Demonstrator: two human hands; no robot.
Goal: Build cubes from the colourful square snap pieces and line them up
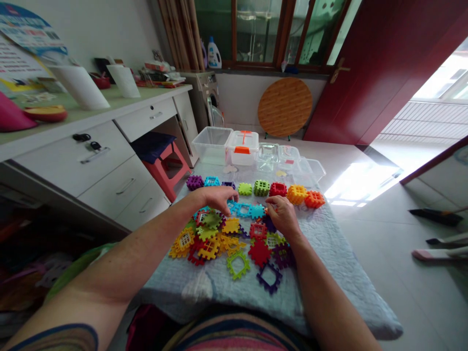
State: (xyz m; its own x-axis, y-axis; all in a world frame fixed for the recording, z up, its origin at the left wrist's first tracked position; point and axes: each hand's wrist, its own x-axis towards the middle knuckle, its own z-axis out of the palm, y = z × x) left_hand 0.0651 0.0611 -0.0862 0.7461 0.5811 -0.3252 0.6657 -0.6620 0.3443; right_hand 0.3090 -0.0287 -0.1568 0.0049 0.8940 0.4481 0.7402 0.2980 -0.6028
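Interlocking plastic waffle blocks lie on a pale blue quilted cloth (314, 287). My left hand (215, 199) presses its fingertips on the left end of a linked chain of blue blocks (244, 210). My right hand (283, 214) curls at the chain's right end, and its fingers hide what they touch. A loose heap of yellow, red, green and purple blocks (208, 239) spreads below both hands. Beyond them, a row of single blocks (262, 188) in several colours runs across the cloth. A green block (238, 264) and a purple block (269, 278) lie nearest me.
Clear plastic boxes (212, 145) and a white-lidded case with orange clips (242, 147) stand beyond the cloth. A white drawer unit (80, 156) runs along the left, with a pink stool (166, 168) beside it. A red door (383, 68) stands to the right.
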